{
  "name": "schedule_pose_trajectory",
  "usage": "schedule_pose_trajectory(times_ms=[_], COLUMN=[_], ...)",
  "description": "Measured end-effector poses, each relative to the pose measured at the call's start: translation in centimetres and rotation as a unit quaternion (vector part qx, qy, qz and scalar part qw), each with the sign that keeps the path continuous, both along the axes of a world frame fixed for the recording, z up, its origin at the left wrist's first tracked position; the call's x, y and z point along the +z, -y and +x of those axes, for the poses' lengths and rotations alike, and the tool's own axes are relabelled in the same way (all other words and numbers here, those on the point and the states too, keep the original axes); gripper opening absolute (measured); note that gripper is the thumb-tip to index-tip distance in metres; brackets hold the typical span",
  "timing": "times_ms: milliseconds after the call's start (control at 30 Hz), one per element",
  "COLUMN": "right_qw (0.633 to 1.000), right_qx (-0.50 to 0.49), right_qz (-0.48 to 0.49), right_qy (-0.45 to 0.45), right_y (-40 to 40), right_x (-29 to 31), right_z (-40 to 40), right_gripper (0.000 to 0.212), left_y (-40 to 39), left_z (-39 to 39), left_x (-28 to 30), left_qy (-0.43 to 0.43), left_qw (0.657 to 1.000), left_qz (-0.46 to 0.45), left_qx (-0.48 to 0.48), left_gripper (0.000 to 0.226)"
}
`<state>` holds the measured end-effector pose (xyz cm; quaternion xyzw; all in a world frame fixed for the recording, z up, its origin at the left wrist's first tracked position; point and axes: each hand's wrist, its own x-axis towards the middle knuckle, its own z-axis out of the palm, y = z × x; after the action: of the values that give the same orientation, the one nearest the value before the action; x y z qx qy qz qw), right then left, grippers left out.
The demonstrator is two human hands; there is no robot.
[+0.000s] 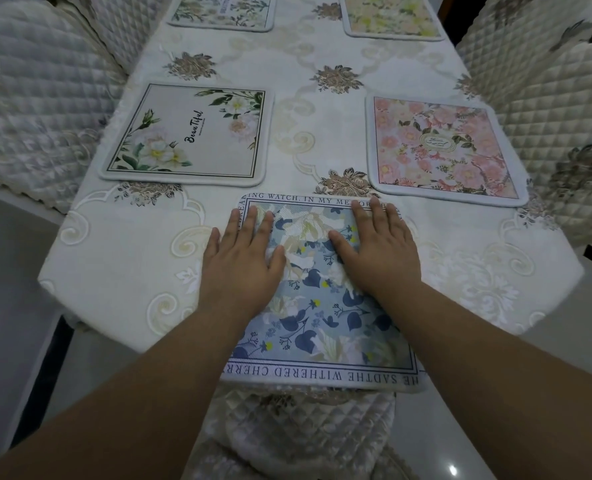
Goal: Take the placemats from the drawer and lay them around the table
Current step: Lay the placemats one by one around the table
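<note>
Covering blue placemat (322,306) lettering partly

Cream embroidered tablecloth (305,109) with brown flower motifs across the centre of the frame, quilted chair covers (35,109) along the left edge, more quilted chair covers (547,109) at right, quilted chair back (308,431) at bottom centre, glossy pale floor (467,445) at lower right.

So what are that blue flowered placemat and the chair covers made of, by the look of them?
The blue flowered placemat looks like printed woven fabric: a fine ribbed texture shows through the print, inside a pale, soft, rounded border. It could be a coated textile. The chair covers look like quilted satin-like cloth: puffy diamond stitching with a soft sheen.
</note>
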<state>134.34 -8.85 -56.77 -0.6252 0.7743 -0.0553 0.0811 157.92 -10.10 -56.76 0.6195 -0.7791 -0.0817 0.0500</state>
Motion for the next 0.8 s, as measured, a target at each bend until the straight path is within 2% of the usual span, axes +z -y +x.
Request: schedule_pose_trajectory(times_ms=[300, 500, 667, 800], right_qw=[0.997, 0.996, 1.000, 1.000], right_qx=[-0.077, -0.092, 0.022, -0.016], right_qz=[0.005, 0.008, 0.013, 0.017], right_qy=[0.023, 0.002, -0.015, -0.004], right_y=[-1.4, -1.2, 0.7, -0.4], right_x=[-0.3, 0.1, -0.1, -0.1], right_z=[-1.6, -1.3, 1.4, -0.9], right_gripper=[0.095, 0.088, 0.081, 0.086], left_y=[-0.7, -1.2, -1.1, -1.2], left_z=[0.8, 0.9, 0.9, 1.2], left_x=[-0.1, -0.2, -0.2, -0.1], left_qy=[-0.004, -0.005, 0.002, -0.006], left_qw=[1.000, 1.000, 1.000, 1.000], left_qz=[0.001, 0.006, 0.012, 0.025], left_qx=[0.007, 0.024, 0.025, 0.018], left_gripper=[0.076, 0.078, 0.078, 0.080])
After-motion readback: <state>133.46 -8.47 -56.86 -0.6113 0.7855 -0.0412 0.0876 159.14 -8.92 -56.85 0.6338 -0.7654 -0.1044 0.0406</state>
